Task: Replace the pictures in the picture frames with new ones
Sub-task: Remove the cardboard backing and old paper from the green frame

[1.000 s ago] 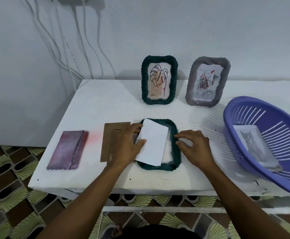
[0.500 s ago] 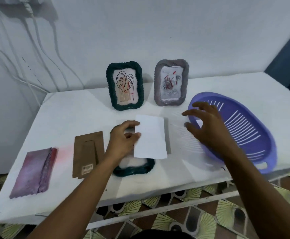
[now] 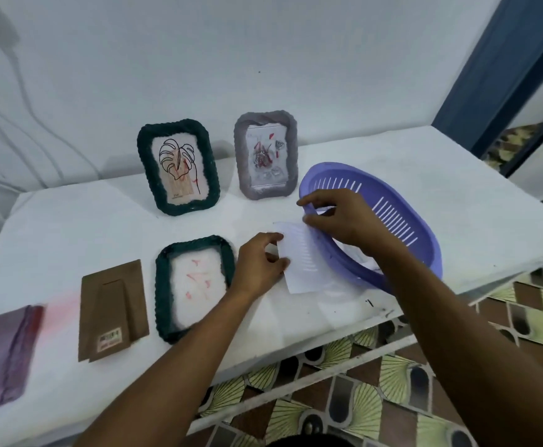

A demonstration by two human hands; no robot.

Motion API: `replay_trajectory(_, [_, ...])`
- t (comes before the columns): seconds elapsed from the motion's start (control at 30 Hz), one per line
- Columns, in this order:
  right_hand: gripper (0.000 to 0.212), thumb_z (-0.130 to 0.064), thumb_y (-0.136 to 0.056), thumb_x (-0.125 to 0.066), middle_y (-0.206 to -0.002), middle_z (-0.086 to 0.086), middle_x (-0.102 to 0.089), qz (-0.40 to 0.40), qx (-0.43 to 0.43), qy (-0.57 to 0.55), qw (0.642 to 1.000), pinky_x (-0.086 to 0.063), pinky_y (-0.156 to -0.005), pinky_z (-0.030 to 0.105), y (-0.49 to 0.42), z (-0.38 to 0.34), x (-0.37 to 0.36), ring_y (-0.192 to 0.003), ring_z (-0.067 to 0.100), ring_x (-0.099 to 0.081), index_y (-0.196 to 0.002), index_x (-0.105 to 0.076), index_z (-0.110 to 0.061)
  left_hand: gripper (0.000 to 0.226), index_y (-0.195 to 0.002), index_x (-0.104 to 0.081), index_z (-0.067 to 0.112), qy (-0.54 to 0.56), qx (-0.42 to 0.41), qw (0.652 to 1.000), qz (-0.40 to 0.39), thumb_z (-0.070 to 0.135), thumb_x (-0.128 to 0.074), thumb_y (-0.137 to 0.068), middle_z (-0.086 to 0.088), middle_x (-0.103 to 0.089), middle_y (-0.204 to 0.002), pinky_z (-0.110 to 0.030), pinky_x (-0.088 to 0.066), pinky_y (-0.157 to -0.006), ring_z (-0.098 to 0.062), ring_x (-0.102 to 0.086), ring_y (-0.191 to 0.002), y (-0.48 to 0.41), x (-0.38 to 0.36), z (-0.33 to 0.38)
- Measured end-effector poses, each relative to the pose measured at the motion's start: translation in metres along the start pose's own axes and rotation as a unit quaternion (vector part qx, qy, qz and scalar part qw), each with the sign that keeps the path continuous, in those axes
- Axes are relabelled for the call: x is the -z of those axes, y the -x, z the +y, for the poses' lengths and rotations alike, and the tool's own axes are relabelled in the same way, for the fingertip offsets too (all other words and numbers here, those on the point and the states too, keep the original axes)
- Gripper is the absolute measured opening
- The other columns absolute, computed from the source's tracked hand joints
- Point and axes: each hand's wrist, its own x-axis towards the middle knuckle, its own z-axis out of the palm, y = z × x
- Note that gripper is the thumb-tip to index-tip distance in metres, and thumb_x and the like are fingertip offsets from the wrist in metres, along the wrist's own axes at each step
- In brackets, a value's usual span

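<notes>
On the table (image 3: pixel 70 227), the leaf-drawing frame (image 3: pixel 211 175) stands at the back, left of the rose-picture frame (image 3: pixel 241 162); before them lies the flat frame (image 3: pixel 162 285); to its left the backing board (image 3: pixel 113 309), then the cloth (image 3: pixel 2 353); to its right the sheet of paper (image 3: pixel 302 262), then the basket (image 3: pixel 425 240).

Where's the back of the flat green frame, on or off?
Off. The brown backing board lies on the table beside the flat green frame, not on it.
</notes>
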Motion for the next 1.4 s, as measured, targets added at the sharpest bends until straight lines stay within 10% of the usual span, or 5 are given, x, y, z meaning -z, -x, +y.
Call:
replay_trajectory(0.37, [0.025,-0.029,-0.086,-0.07,-0.101,-0.014,-0.066,-0.034,0.04,-0.001,0.999,-0.045,-0.069,0.009,0.002,0.003,-0.026,-0.079,0.004,-0.067,-0.111,-0.07,-0.027,0.065,-0.132,-0.055,0.015,-0.215,-0.038,0.975,-0.041,0.036,-0.08,-0.075,-0.005,-0.055,-0.125,-0.032,-0.045,-0.09,-0.024,-0.055,-0.112,-0.01,-0.005,0.001])
replay_trajectory(0.5, [0.029,-0.023,-0.086,-0.071,-0.111,-0.001,-0.068,0.009,-0.011,-0.016,1.0,-0.06,-0.076,0.035,-0.006,0.022,-0.014,-0.091,0.016,-0.067,-0.114,-0.066,-0.026,0.052,-0.129,-0.057,0.018,-0.121,-0.038,0.992,0.009,0.035,-0.073,-0.083,-0.003,-0.052,-0.116,-0.023,-0.044,-0.079,-0.022,-0.059,-0.099,-0.009,-0.001,0.009])
replay_trajectory(0.83, [0.051,-0.04,-0.072,-0.079,-0.108,0.005,-0.067,-0.029,-0.042,0.256,0.965,-0.052,-0.081,0.036,-0.017,0.052,-0.024,-0.097,0.024,-0.06,-0.117,-0.063,-0.02,0.049,-0.132,-0.054,0.024,0.022,-0.102,0.994,-0.015,0.034,-0.07,-0.087,0.006,-0.056,-0.122,-0.002,-0.043,-0.074,-0.012,-0.06,-0.1,-0.006,0.0,0.037])
replay_trajectory(1.4, [0.037,-0.019,-0.072,-0.083,-0.1,0.002,-0.067,0.062,-0.103,0.077,0.99,-0.055,-0.076,0.033,-0.02,0.06,-0.01,-0.085,0.02,-0.065,-0.105,-0.068,-0.019,0.049,-0.132,-0.054,0.026,0.033,-0.104,0.994,-0.014,0.035,-0.07,-0.086,0.007,-0.055,-0.121,-0.006,-0.04,-0.08,-0.006,-0.054,-0.107,-0.008,-0.002,0.032])
